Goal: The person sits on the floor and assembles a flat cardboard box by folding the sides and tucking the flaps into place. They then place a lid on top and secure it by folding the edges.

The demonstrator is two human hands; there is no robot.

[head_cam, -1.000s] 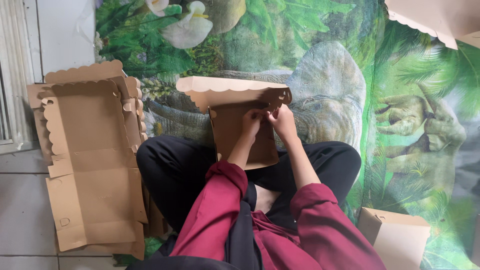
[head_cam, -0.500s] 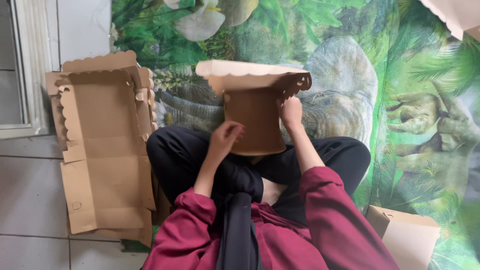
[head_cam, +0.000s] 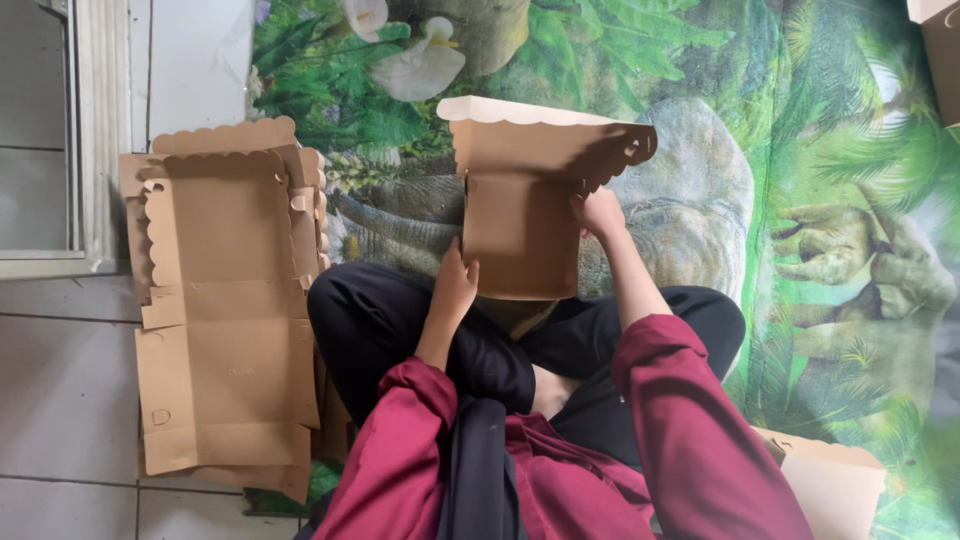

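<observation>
Hands grip a half-folded box (head_cam: 520, 215) above the lap, left hand (head_cam: 452, 285) clasping its lower left edge, right hand (head_cam: 598, 212) pinching the scalloped flap, which likely creases cleanest pressed along its scored line.

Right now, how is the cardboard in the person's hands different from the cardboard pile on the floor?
The held cardboard box is partly folded, with panels bent up; the flat cardboard stack lies unfolded. The box is lifted over the lap, gripped by the left hand and right hand; the stack rests on the floor, touched by no hand. The box is a single piece; the stack has several sheets. Both are plain brown with scalloped edges.
</observation>
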